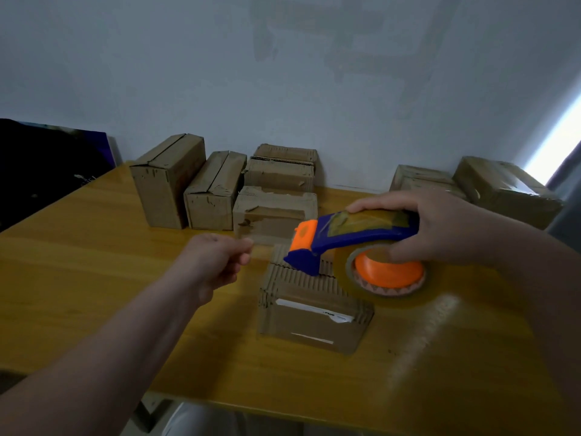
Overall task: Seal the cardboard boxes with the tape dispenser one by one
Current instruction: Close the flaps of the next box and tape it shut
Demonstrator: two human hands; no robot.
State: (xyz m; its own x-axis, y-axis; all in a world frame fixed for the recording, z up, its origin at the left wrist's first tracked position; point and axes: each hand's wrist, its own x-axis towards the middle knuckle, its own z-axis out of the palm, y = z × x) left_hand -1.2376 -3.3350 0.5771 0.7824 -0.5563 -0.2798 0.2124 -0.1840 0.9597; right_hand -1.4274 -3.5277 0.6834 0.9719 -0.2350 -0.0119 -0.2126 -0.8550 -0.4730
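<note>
A small cardboard box [314, 313] with white label strips on its front sits in the middle of the yellow wooden table [94, 278]. Just above its top, my right hand [440, 228] grips a blue and orange tape dispenser [355, 243] that carries a roll of clear tape. The dispenser's blue mouth touches the far left part of the box top. My left hand [217, 262] is to the left of the dispenser, its fingers pinched together near the tape's end; the tape strip itself is too faint to make out.
Several cardboard boxes [220, 187] stand in a cluster at the back left against the pale wall. Two more boxes [490, 187] sit at the back right. A dark panel [47, 158] leans at the far left. The table's near edge runs along the bottom.
</note>
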